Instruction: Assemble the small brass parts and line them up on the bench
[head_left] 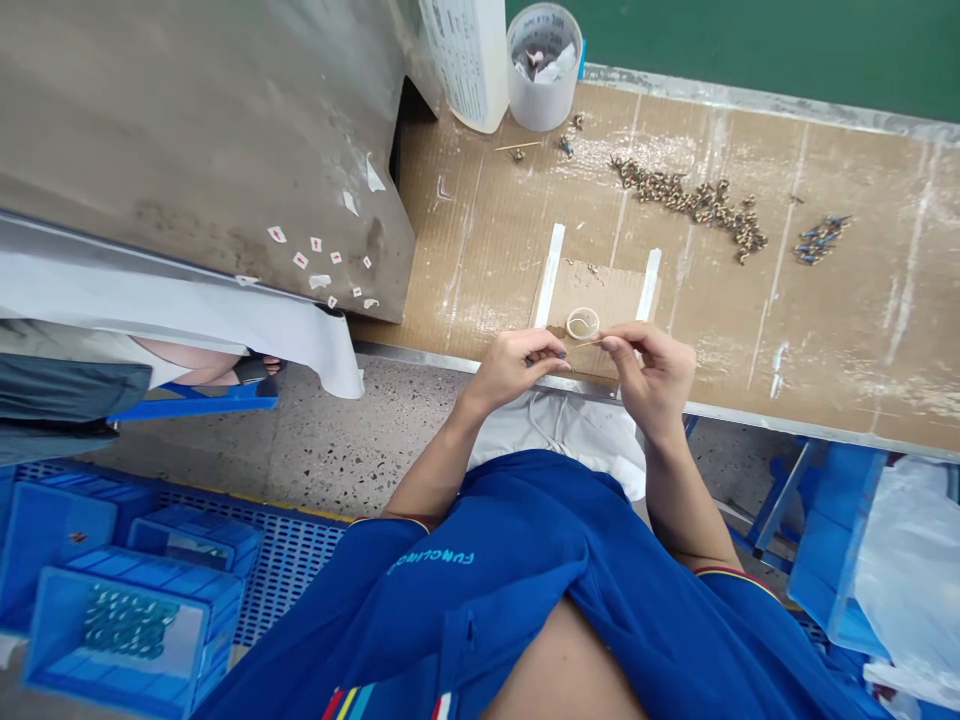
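Observation:
My left hand [514, 368] is closed in a pinch at the table's near edge, with small dark and bluish metal parts [551, 355] showing between its fingers. In my right hand [656, 372], thumb and forefinger grip a thin wooden toothpick [586, 344], whose tip points toward the left hand. Just beyond both hands stands a small round cap [571, 327] with something white in it. It rests on a cardboard piece [619, 285] that has white tape strips along its sides. A few tiny brass bits [594, 270] lie near that piece's far edge.
A pile of small brass parts [694, 205] spreads across the cardboard-covered table, with a blue-tinted group [819, 240] to its right. Another toothpick [517, 147] lies near a white tub [544, 100]. A metal housing [225, 130] stands left. Blue bins [127, 620] are lower left, beside a person's arm.

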